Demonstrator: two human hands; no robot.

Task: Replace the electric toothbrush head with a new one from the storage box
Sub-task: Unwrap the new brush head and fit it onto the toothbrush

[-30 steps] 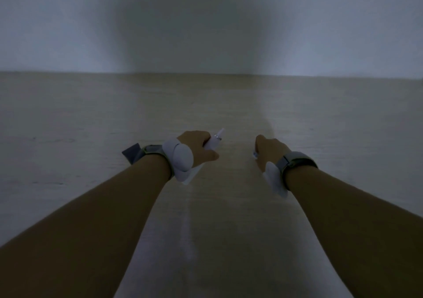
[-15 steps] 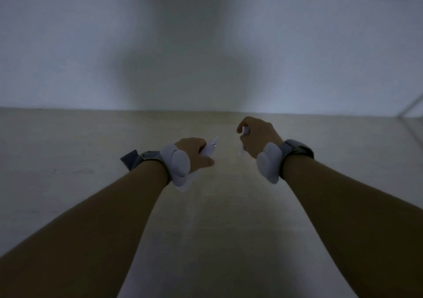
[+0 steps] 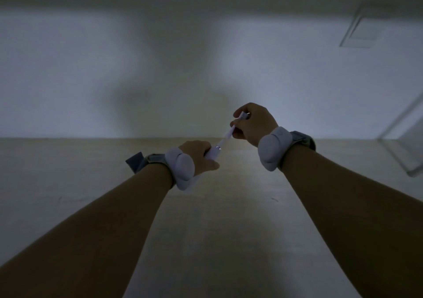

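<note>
The scene is dim. My left hand (image 3: 198, 158) grips the white electric toothbrush handle (image 3: 213, 153), which points up and to the right. My right hand (image 3: 254, 122) is closed around a thin white brush head (image 3: 231, 132), whose lower end meets the top of the handle. The bristle end (image 3: 244, 115) pokes out between my fingers. Whether the head is fully seated on the handle I cannot tell. Both wrists wear pale padded bands.
A light wooden tabletop (image 3: 206, 229) runs back to a white wall (image 3: 114, 80). A clear plastic storage box (image 3: 405, 142) stands at the right edge of the table. Another pale rectangular shape (image 3: 359, 32) shows at the upper right.
My right hand rose from the table carrying the brush head and came left to meet the handle's top. The view tilted up, bringing the clear box into sight.
</note>
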